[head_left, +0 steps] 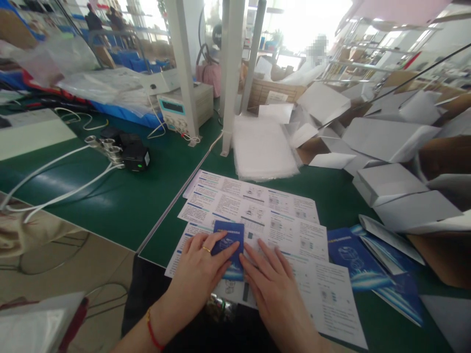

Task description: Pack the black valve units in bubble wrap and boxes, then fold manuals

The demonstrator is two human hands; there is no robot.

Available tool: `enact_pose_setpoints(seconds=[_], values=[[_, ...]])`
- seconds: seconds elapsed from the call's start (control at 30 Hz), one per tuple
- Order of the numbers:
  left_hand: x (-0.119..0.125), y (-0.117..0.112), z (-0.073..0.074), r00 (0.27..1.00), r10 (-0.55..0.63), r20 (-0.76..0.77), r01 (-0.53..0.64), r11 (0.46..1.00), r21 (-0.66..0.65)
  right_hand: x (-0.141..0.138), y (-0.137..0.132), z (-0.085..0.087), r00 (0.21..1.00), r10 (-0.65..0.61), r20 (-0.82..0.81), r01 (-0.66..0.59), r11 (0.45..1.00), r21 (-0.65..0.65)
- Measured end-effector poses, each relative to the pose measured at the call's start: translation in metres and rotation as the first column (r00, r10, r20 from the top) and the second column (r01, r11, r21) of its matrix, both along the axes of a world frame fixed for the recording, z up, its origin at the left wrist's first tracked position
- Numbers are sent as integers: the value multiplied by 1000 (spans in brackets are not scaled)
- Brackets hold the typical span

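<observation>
A folded blue leaflet (230,229) lies on top of several overlapping printed sheets (305,240) at the table's front edge. My left hand (202,260) rests over the leaflet with its fingers spread, covering much of its left side. My right hand (272,279) lies flat on the printed sheets, its fingers stretched out and its fingertips close to the leaflet's right edge. Both palms face down. To the right, several more blue folded leaflets (349,252) lie in a loose pile.
White boxes (392,181) are heaped at the right beside brown cartons. A stack of clear plastic bags (265,147) lies behind the sheets. Metal posts (230,73) stand by a power supply unit (198,105). Black devices with white cables (134,154) sit at the left.
</observation>
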State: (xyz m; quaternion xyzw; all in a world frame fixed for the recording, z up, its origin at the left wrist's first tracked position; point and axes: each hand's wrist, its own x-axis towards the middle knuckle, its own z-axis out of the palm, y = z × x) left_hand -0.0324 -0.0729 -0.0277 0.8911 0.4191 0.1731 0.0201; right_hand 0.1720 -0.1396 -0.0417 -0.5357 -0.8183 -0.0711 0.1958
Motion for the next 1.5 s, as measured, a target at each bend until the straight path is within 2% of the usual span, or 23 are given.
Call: enact_pose_setpoints(seconds=[0.13, 0.27, 0.33, 0.4, 0.47, 0.57, 0.7, 0.87, 1.0, 1.1, 1.17, 1.27, 1.33, 1.43, 1.5], values=[[0, 0, -2, 1000, 3, 15, -3, 1000, 11, -1, -27, -10, 997, 1, -73, 3, 999, 44], [-3, 1, -9, 997, -26, 73, 25, 1000, 19, 10, -42, -7, 979, 168, -113, -178, 980, -86], [-5, 1, -13, 990, -53, 132, 51, 998, 19, 13, -42, -4, 964, 84, -254, -117, 986, -117], [-8, 0, -15, 978, -66, 198, 63, 998, 23, 8, -38, -4, 926, -82, -367, 30, 989, -144], [-10, -3, -16, 964, -56, 260, 53, 998, 19, -2, -30, -6, 907, -179, -380, 135, 981, -140], [-14, -6, -12, 937, -40, 346, 48, 999, -14, -20, -15, -9, 943, -185, -276, 159, 981, -115], [-14, -5, -5, 901, -12, 433, 32, 999, -39, -34, -4, -10, 976, -137, -167, 111, 981, -158], [-13, -3, -2, 874, 62, 481, -27, 996, -80, -42, -13, -15, 960, -108, -258, 113, 994, 2], [-14, -4, 1, 796, 130, 591, -68, 990, -126, -50, -24, -20, 879, -68, -472, 135, 985, 109], [-14, -4, 2, 777, 150, 611, -75, 986, -147, -52, -29, -21, 832, -18, -554, 107, 986, 128], [-12, -3, 2, 769, 165, 618, -86, 984, -156, -52, -32, -20, 853, -49, -520, 107, 991, 82], [-11, -3, 1, 722, 202, 662, -106, 978, -182, -52, -32, -17, 905, -181, -385, 183, 983, -31], [-12, -4, 2, 673, 222, 706, -59, 967, -248, -53, -29, -13, 922, -217, -320, 209, 976, -59], [-15, -6, 5, 622, 278, 732, 59, 916, -398, -57, -25, -6, 944, -135, -301, 136, 991, -18], [-17, -7, 9, 635, 321, 702, 68, 883, -465, -60, -23, -5, 930, -97, -355, 112, 993, 22]])
